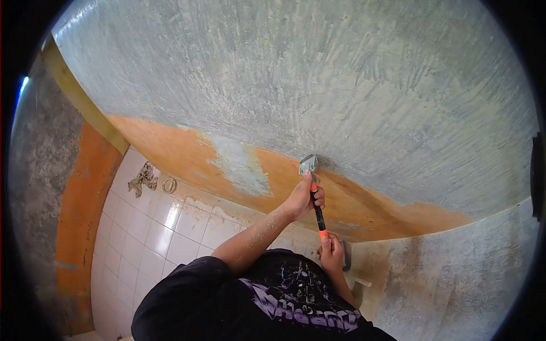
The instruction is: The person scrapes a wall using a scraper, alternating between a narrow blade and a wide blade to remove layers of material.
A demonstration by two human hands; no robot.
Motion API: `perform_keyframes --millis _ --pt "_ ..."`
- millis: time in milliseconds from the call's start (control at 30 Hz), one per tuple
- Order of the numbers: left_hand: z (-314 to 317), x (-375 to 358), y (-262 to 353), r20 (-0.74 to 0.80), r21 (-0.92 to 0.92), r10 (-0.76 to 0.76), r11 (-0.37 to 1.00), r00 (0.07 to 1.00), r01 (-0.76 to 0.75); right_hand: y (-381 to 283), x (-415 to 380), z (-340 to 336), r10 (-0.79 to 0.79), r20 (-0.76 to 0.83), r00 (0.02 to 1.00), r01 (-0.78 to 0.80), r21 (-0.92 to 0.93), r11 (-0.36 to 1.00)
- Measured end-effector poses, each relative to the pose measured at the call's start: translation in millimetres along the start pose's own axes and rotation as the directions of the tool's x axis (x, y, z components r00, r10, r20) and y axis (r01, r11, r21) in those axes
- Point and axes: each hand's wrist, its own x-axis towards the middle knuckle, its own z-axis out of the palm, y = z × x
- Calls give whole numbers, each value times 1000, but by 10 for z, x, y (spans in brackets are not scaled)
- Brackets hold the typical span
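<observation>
A long-handled paint scraper (pixel 319 217) with a black and orange handle leans up against the wall. My left hand (pixel 302 200) is wrapped round the handle just below the metal head, thumb stretched along it. Lower down, my right hand (pixel 331 253) grips the orange end of the handle. The scraper's head rests against the wall (pixel 318 85) at the border between scraped grey plaster and the remaining orange paint (pixel 341 199). Whether the blade edge bites into the paint is hard to see. Dust specks cover my left forearm.
A crumpled rag (pixel 144 178) and a ring-shaped roll (pixel 169 185) lie on the white tiled floor (pixel 187 227) by the wall. Paint dust and flakes are scattered along its foot. An orange and grey side wall (pixel 79 210) stands at left, another wall (pixel 455 284) at right.
</observation>
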Motion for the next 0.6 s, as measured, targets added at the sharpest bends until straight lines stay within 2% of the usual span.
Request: perform_keyframes --millis 100,200,300,400,600 --pt "-38 24 -32 11 -22 5 1000 1000 -5 -12 -14 1 -16 9 1000 17 -89 996" --pt "9 59 -69 -8 -29 18 999 1000 -18 -94 -39 -62 4 -41 999 -3 36 999" --pt "58 42 -62 -28 -32 15 999 999 -15 -101 -29 -114 43 -35 998 -43 -11 999" --pt "29 21 1 -48 -45 35 998 998 -38 -190 16 -39 -51 -15 999 49 -136 990" --pt "9 -2 18 1 -27 1 1000 1000 -1 -144 -58 -17 -6 -63 998 5 -13 1000"
